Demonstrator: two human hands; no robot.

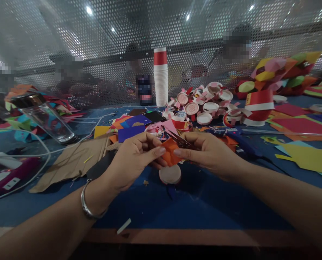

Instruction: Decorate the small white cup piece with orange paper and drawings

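My left hand (134, 159), with a silver bangle on the wrist, pinches a small folded piece of orange paper (170, 153) between thumb and fingers. My right hand (209, 153) has its thumb on the paper's other edge. Tucked in the same hand is a pair of scissors (180, 140), blades pointing up and left; its handles are hidden by the fingers. Just below the paper, a round cup base (170, 174) lies on the blue table, a dark blue strip sticking out towards me.
A tall stack of paper cups (161, 83) stands at the back beside a pile of cut cup bottoms (204, 104). A glass bottle (48, 121) and cardboard (71, 162) are on the left. A blue glue gun (242, 142) and yellow paper (307, 157) lie right.
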